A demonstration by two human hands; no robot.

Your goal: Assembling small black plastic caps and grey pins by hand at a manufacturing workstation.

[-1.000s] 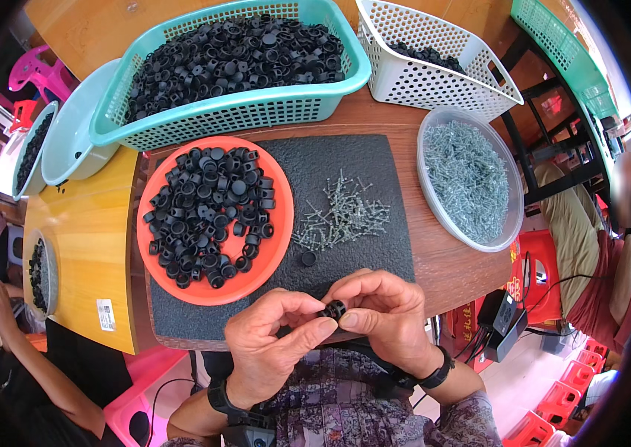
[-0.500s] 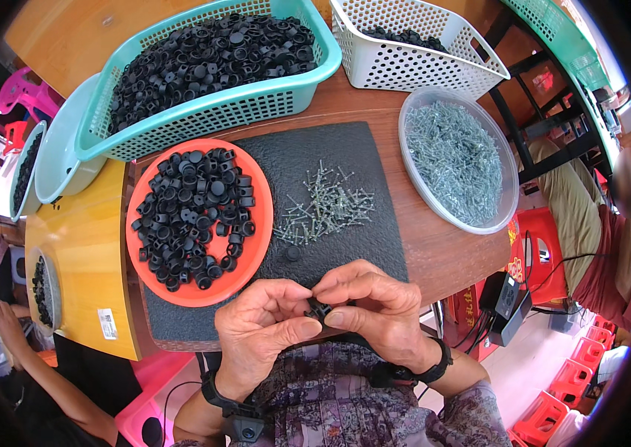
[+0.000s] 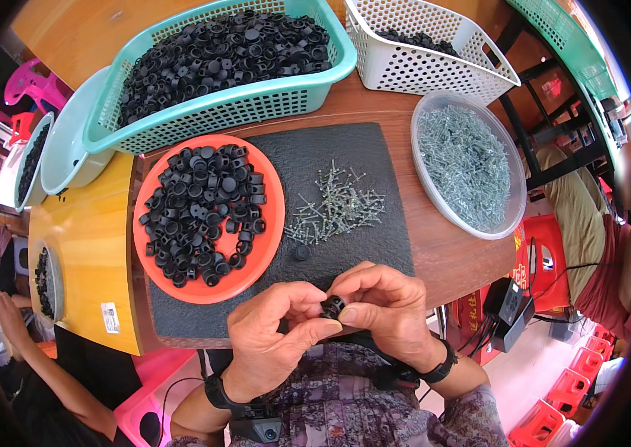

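From my feed the scene is brightly and evenly lit by daylight, with only soft, short shadows under the fingers (image 3: 308,328) and beneath the baskets beyond them. A mild sheen sits on the wooden counter (image 3: 449,253) to their right. Focus is sharp around the fingers. Toward the rim, straight edges bow heavily, detail smears, and a black circular vignette closes the corners.

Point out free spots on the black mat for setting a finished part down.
Bare mat lies above the screw pile, and between that pile and the hands, save one lone black part. The mat's lower-left corner below the orange plate is free. The left side is crowded by the plate.
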